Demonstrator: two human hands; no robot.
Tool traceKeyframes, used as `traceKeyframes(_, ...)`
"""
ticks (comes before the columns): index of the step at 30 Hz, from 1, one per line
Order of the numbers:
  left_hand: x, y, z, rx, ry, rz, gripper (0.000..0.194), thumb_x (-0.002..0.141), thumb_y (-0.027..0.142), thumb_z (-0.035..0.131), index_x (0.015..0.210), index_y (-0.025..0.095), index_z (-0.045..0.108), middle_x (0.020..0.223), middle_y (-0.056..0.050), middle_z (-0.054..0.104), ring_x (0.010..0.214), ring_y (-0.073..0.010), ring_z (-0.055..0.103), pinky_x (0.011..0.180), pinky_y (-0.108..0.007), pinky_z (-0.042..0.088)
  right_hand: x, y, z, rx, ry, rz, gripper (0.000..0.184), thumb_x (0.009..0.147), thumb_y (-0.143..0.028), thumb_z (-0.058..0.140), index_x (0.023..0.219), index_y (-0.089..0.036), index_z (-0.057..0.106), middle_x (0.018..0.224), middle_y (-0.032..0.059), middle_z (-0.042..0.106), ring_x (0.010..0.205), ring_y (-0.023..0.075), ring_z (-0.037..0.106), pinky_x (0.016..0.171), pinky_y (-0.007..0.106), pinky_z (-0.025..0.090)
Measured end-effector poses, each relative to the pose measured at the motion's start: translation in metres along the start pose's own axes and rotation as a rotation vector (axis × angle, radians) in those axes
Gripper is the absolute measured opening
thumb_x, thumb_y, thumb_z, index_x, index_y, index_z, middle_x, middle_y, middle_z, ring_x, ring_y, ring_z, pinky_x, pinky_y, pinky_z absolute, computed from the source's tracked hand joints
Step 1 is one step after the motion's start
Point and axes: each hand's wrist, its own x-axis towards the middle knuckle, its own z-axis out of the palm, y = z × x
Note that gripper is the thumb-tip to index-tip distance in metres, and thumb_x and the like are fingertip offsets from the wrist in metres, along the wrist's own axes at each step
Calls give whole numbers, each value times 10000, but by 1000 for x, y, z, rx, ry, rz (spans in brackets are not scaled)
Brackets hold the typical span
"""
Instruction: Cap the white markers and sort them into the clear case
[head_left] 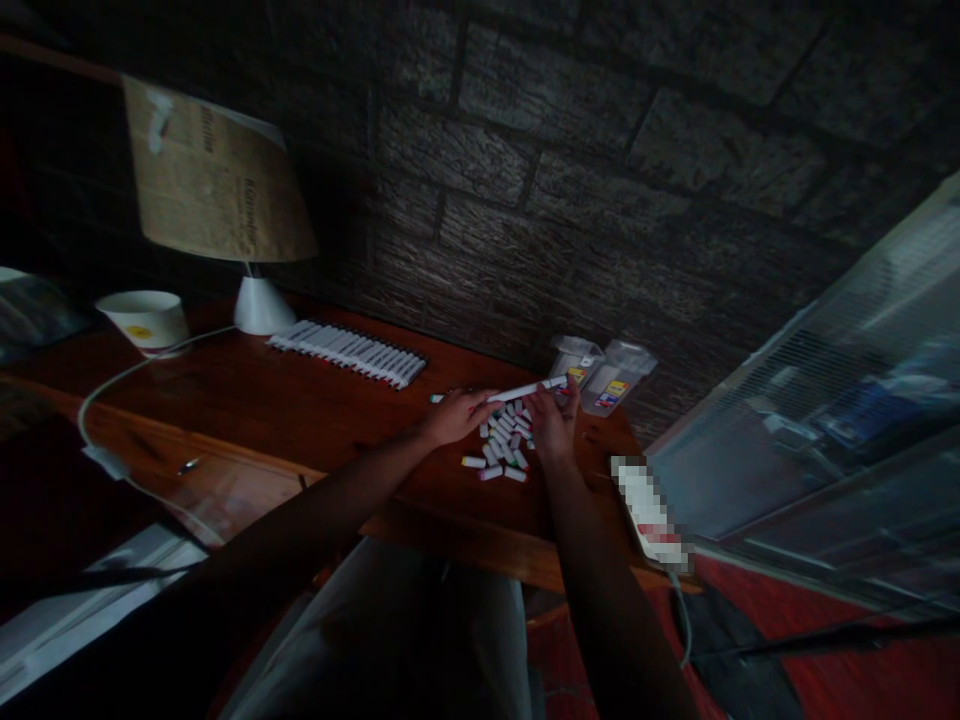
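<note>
Over the wooden desk [315,405] beside a brick wall [495,240], both hands [453,416] [553,428] pinch one marker [525,390].

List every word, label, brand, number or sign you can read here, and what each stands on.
Nothing reads with certainty.
Lampshade: sideways print, too blurred.
Paper cup: yellow mark, too small.
Clear containers: coloured labels, too small.
Row of markers: dark marks, too small.
Held marker: nothing legible.
White block: pixelated.

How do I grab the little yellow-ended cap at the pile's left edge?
Try pinching the cap mid-length, across its long sides, from above and the near side. It lies on its side, with table showing left and nearer.
</note>
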Motion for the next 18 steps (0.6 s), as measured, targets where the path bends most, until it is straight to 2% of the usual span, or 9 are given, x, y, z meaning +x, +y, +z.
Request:
traceKeyframes(5, -1, 3, -3, 27, 41, -2, 342, 967, 406, 495, 1159, 190, 678, 931, -43, 758, 820, -173, 700, 741, -242, 493, -1, 0, 0, -12, -35, -5, 751, 629, -237, 791, 1265, -352, 408, 794, -109, 646, 776, 106, 673, 830, 313, 563)
traceKeyframes(12, -3, -1, -1, 39, 44, 4, 368, 967, 423, 492, 1187, 193, 676, 932, -45, 762, 783, -168, 702, 721, -242, 502, -2, 2, 0, -91, -67, -29, 867, 639, -247, 831, 1335, -332, 321, 791, -94, 666, 732, 122, 695, 753, 302, 591)
traceKeyframes(18, -6, -7, -1, 29, 41, 43, 367, 973, 393, 488, 1208, 184, 678, 989, -72, 766, 841, -182, 714, 769, -256, 520, -2, -2, -1, -111, -110, -84, 760, 659, -257, 824, 1258, -320, 360, 766, -106, 648, 725, 119, 693, 787, 344, 607)
